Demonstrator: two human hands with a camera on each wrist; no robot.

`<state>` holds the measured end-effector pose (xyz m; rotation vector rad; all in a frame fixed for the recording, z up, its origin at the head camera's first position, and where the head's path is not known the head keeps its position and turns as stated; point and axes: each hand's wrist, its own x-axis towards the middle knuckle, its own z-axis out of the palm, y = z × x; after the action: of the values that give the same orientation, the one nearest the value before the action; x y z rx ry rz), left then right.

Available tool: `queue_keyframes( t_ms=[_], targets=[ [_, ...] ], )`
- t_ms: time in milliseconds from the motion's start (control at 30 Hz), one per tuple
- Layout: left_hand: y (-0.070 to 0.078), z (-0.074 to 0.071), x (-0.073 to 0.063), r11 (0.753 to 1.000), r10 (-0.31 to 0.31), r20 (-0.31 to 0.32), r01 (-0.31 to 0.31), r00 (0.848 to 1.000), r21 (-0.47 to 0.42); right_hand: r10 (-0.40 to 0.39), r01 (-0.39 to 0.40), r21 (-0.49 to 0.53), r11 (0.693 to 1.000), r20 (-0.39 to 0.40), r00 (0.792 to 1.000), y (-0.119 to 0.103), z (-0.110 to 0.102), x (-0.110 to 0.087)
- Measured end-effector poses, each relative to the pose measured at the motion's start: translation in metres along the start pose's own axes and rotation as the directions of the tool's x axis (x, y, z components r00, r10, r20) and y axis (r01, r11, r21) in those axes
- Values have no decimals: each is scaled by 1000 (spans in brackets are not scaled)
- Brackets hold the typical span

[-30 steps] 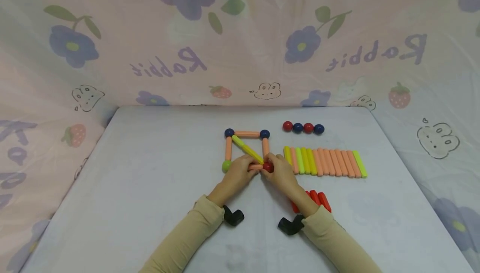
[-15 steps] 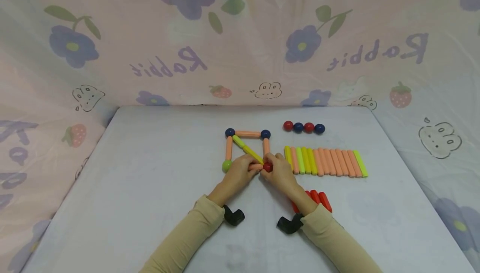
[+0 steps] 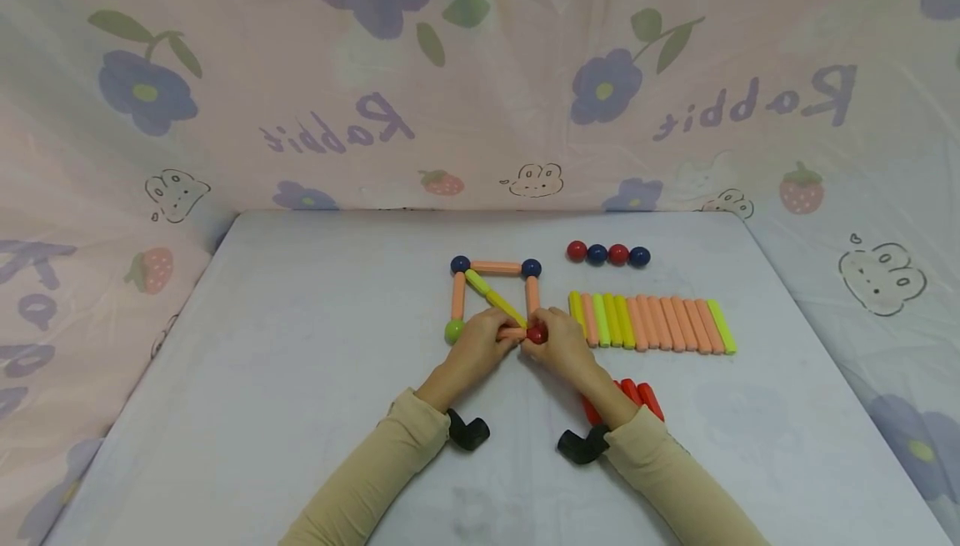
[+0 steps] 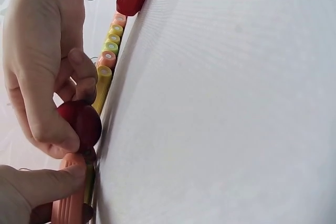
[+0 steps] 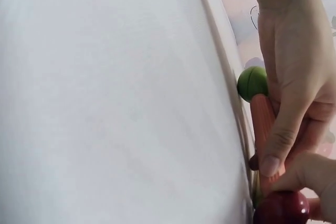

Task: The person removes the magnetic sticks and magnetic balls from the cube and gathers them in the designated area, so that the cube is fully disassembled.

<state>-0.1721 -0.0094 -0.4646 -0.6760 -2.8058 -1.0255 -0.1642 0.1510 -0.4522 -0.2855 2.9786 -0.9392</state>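
Note:
A square of salmon magnetic sticks with balls at its corners lies mid-table. Blue balls (image 3: 461, 265) mark its far corners, and a green ball (image 3: 454, 331) the near left. My left hand (image 3: 474, 348) pinches the near salmon stick (image 5: 262, 116) between thumb and fingers, close to its right end. At the near right corner, my right hand (image 3: 564, 348) grips the red ball (image 4: 86, 124) against that stick's end. A yellow and lime diagonal (image 3: 504, 305) runs from the far left blue ball to the red ball. Fingers partly cover the red ball and stick.
Right of the square lies a row of salmon, yellow and lime sticks (image 3: 652, 323). Behind it several red and blue balls (image 3: 597, 254) stand in line. Red sticks (image 3: 649, 401) lie partly under the right forearm. Black wrist-camera parts (image 3: 469, 433) show beside the sleeves. A printed curtain surrounds the table.

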Motion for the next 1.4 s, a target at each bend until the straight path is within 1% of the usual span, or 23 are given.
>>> queue_keyframes(
  t_ms=[100,167,233,333,367,500,533,600,667,733,800,933,1000,1100,1167,1267,1400],
  targets=[
    [0,0,0,1000,-13,12,13,1000,-3,35,-36,37,999,38,999,3,-5,-1],
    [0,-1,-1,1000,-16,20,16,1000,-1,38,-42,75,996,44,998,7,-13,-2],
    [0,0,-1,1000,-17,25,17,1000,0,48,-53,99,994,50,998,12,-24,-2],
    [-1,0,-2,1000,10,19,-10,1000,11,73,-81,141,987,63,995,25,-46,2],
    [-2,-1,-3,1000,16,15,-16,1000,16,96,-106,148,983,73,993,31,-53,3],
    [-4,-8,-8,999,24,-3,-24,1000,32,149,-163,188,969,87,985,55,-84,10],
    [-4,-11,-9,999,16,-6,-16,1000,37,156,-170,194,966,85,984,62,-91,12],
    [-7,-17,-13,999,-4,-16,5,1000,38,157,-165,197,966,55,986,78,-102,18],
    [-11,-24,-16,998,-27,-35,29,999,47,181,-186,212,959,43,983,93,-112,25],
    [-15,-30,-19,998,-50,-55,51,997,32,206,-206,220,954,22,978,110,-120,33],
    [-21,-36,-22,998,-59,-83,61,995,25,246,-242,239,940,14,969,126,-126,41],
    [-32,-44,-27,997,-77,-116,76,990,-11,335,-320,248,915,-19,942,152,-135,53],
    [-38,-47,-28,995,-94,-122,91,988,-34,360,-341,242,908,-34,932,161,-138,57],
    [-44,-51,-30,988,-138,-109,130,984,-83,383,-367,222,903,-35,923,167,-140,64],
    [-47,-52,-31,985,-151,-98,141,984,-100,392,-378,216,900,-25,919,170,-139,67],
    [-51,-54,-33,984,-145,-81,135,986,-118,399,-389,197,900,-11,917,174,-137,72],
    [-54,-56,-35,984,-125,-68,115,990,-139,380,-373,180,910,-7,925,180,-135,77]
  ],
)
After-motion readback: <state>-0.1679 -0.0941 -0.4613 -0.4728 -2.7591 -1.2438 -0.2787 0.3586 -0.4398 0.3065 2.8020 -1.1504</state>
